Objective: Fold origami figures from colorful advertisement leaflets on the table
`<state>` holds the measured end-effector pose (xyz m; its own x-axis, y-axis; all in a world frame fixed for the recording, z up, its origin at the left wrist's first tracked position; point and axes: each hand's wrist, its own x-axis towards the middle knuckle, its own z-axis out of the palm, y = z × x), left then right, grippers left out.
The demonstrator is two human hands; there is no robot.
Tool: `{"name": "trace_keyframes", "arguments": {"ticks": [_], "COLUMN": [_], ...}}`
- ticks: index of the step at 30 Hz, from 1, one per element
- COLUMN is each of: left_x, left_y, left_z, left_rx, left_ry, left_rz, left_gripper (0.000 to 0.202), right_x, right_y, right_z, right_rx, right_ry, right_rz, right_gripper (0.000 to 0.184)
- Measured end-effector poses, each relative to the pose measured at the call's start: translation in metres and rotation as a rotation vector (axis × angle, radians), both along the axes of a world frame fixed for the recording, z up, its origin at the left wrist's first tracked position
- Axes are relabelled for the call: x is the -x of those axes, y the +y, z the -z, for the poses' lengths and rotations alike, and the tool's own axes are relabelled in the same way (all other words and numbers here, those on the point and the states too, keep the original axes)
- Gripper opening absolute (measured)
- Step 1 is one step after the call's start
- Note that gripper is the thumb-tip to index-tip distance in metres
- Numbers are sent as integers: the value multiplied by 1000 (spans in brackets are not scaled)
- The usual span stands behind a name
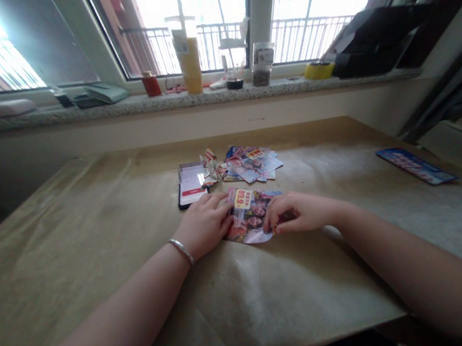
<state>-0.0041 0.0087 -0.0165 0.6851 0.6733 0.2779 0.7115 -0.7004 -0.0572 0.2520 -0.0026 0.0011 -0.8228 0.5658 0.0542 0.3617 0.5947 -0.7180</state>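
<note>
A printed paper flyer (pixel 250 223) with a yellow price box and pictured people lies on the table in front of me. My left hand (pixel 207 224), a silver bangle at its wrist, rests with fingers stretched out over the flyer's left edge. At the right edge, the curled fingers of my right hand (pixel 288 213) pinch the paper, and they hide that corner. Just beyond my left fingers is a phone (pixel 192 190) with a lit screen. Crumpled, folded paper pieces (pixel 214 171) lie against the phone. Behind the flyer, a loose pile of similar flyers (pixel 253 163) is fanned out.
A blue printed packet or card (pixel 416 165) lies far right on the brown-covered table (pixel 147 305). Along the granite windowsill (pixel 113 107) stand a tall drink cup (pixel 190 64), a red jar (pixel 151 84), a clear container (pixel 262 64), yellow tape (pixel 319 69) and a black bag (pixel 373 43).
</note>
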Motion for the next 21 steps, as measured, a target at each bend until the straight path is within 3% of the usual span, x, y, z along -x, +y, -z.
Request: {"name": "trace_keyframes", "arguments": {"ticks": [6,12,16,21], "left_x": [-6,-4,-4,-5], "left_y": [-6,-15,-20,-23], "left_z": [-10,-20,-22,-19], "left_rx": [110,223,281,275], "left_ry": [9,-55,-24,-8], "left_rz": [101,170,207,235], "left_gripper": [24,20,22,31], "right_x": [-6,-8,-10,-14], "right_y": [2,4,3,1], "right_z": [2,2,-2,-7], "right_rx": [-50,-97,-66,-27], "right_ry": [-56,-85,-151,-158], "right_rz": [110,159,247,228], "right_gripper": [20,15,15,16]}}
